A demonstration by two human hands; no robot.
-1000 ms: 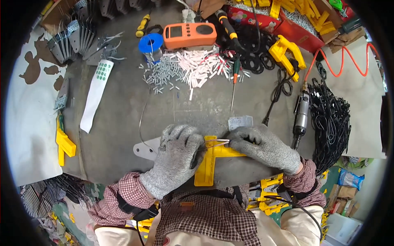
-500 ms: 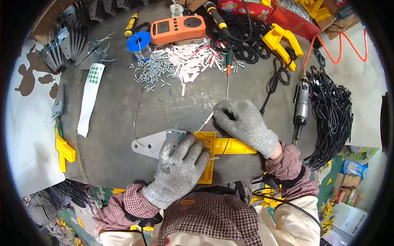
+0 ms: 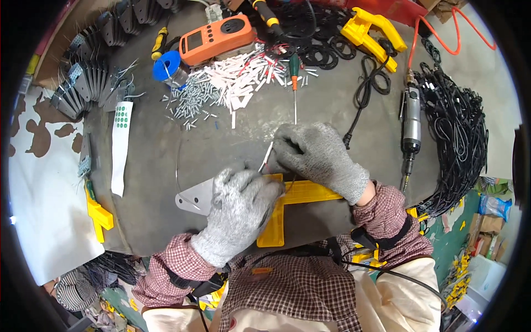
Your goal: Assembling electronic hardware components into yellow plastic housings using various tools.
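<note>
Here, knit-gloved right hand (image 3: 319,157) pinches slim white tube (image 3: 267,152).

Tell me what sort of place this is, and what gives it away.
Probably an assembly workshop: the grey worktop holds a heap of small screw-like pieces, and at the right a silver power tool on a looped orange-red hose lies beside a bundle of black cables.

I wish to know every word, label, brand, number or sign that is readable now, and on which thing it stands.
No word, brand or number can be read clearly.
Meter: marks by its buttons, too small to read.
Strip: green dots only, no letters I can make out.
Orange tag on the apron: any print is too small.
Yellow part: no readable marking.
</note>
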